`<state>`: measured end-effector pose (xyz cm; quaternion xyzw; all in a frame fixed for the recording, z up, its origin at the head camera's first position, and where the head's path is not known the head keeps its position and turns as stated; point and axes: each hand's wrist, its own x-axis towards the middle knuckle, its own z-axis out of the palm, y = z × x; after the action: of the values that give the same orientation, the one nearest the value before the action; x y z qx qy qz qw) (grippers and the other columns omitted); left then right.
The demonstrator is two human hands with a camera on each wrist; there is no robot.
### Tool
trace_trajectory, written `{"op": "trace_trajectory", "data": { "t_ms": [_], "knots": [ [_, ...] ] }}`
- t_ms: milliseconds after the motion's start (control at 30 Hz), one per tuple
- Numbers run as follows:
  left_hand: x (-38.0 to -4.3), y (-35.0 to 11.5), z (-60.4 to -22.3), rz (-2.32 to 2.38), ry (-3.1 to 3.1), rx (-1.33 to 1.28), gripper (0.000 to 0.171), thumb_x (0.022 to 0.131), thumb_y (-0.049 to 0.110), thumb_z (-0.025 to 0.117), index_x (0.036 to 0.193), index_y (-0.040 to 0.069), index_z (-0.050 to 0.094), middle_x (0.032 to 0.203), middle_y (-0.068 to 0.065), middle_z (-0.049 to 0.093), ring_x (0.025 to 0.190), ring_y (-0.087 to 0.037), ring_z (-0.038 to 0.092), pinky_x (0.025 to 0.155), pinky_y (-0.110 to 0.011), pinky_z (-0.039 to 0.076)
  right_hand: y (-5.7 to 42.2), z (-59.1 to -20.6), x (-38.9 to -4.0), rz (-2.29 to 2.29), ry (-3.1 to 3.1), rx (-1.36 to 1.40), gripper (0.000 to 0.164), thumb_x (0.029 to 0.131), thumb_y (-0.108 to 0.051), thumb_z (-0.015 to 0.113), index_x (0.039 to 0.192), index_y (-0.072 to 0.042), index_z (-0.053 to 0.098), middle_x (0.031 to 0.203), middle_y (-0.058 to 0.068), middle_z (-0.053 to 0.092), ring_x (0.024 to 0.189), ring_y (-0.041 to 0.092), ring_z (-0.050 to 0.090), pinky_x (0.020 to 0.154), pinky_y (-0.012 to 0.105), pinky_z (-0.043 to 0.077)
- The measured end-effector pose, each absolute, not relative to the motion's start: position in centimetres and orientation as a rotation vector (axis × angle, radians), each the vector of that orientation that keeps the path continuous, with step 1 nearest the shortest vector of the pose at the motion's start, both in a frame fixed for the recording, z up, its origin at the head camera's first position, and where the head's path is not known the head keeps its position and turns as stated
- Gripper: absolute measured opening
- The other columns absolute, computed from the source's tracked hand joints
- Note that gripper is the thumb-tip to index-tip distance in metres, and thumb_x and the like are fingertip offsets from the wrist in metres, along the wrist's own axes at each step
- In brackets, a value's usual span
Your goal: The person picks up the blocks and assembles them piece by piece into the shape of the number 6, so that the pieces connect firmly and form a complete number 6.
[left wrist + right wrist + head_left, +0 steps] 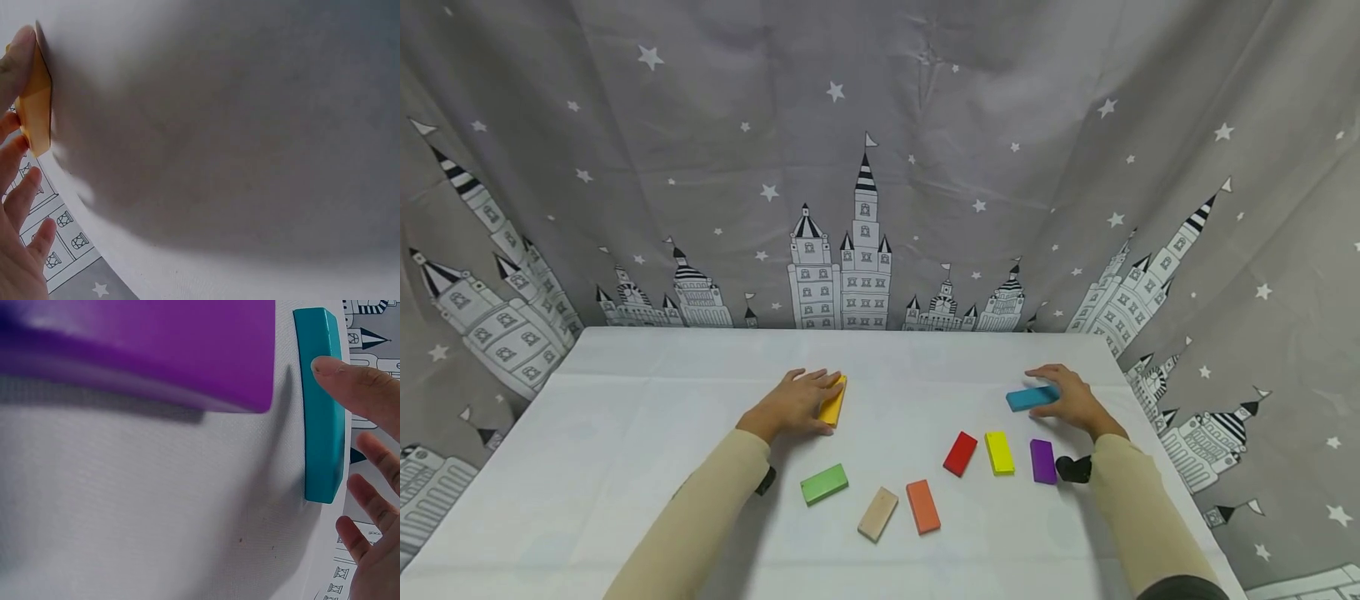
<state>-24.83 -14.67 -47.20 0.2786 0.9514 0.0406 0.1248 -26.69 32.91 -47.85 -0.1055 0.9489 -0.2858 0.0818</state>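
Note:
On the left side of the table, my left hand point(797, 403) holds a yellow-orange block point(832, 402) between thumb and fingers. The left wrist view shows the thumb against this block point(39, 106), with the ring and little fingers spread away from it. On the right, my right hand point(1070, 403) is spread around a blue block point(1028, 398), thumb on the near side and fingers on the far side. In the right wrist view the thumb overlaps the blue block point(322, 425), while the other fingertips stand apart from it.
Between the arms lie a green block point(824, 484), a plain wooden block point(877, 514), an orange block point(922, 507), a red block point(960, 454), a yellow block point(999, 452) and a purple block point(1042, 461). A grey castle-print curtain point(925, 233) hangs behind the white table point(647, 400).

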Motion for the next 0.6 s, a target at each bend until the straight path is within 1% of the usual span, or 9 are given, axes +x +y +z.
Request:
{"op": "trace_trajectory", "data": {
  "t_ms": [100, 233, 400, 600],
  "knots": [
    [-24.82, -14.74, -47.17, 0.105, 2.771, 0.834, 0.081, 0.082, 0.048, 0.072, 0.145, 0.007, 0.042, 0.154, -0.010, 0.033, 0.142, -0.031, 0.029, 0.114, -0.056, 0.019, 32.81, -47.91, -26.72, -0.864, 2.824, -0.303, 0.064, 0.076, -0.015, 0.081, 0.134, -0.006, 0.055, 0.141, 0.025, 0.040, 0.129, 0.050, 0.031, 0.103, 0.072, 0.017],
    [-24.85, -14.87, -47.22, 0.098, 2.757, 0.853, 0.080, 0.083, 0.046, 0.072, 0.145, 0.005, 0.043, 0.154, -0.012, 0.033, 0.141, -0.031, 0.030, 0.113, -0.056, 0.019, 32.72, -48.06, -26.80, -0.863, 2.813, -0.291, 0.062, 0.077, -0.014, 0.081, 0.133, -0.006, 0.056, 0.140, 0.025, 0.041, 0.128, 0.049, 0.033, 0.104, 0.070, 0.023],
    [-24.83, -15.08, -47.42, 0.101, 2.756, 0.879, 0.079, 0.081, 0.046, 0.074, 0.143, 0.006, 0.045, 0.153, -0.010, 0.035, 0.141, -0.031, 0.030, 0.113, -0.056, 0.019, 32.74, -48.29, -26.90, -0.860, 2.810, -0.296, 0.059, 0.077, -0.013, 0.080, 0.131, -0.005, 0.058, 0.138, 0.025, 0.043, 0.127, 0.047, 0.036, 0.104, 0.067, 0.028],
    [-24.63, -15.31, -47.20, 0.117, 2.767, 0.922, 0.078, 0.080, 0.047, 0.074, 0.142, 0.008, 0.048, 0.151, -0.009, 0.039, 0.140, -0.032, 0.032, 0.113, -0.057, 0.020, 32.78, -48.42, -27.06, -0.869, 2.810, -0.319, 0.054, 0.077, -0.010, 0.080, 0.127, -0.004, 0.061, 0.133, 0.025, 0.047, 0.124, 0.047, 0.040, 0.104, 0.065, 0.030]
  ]
}}
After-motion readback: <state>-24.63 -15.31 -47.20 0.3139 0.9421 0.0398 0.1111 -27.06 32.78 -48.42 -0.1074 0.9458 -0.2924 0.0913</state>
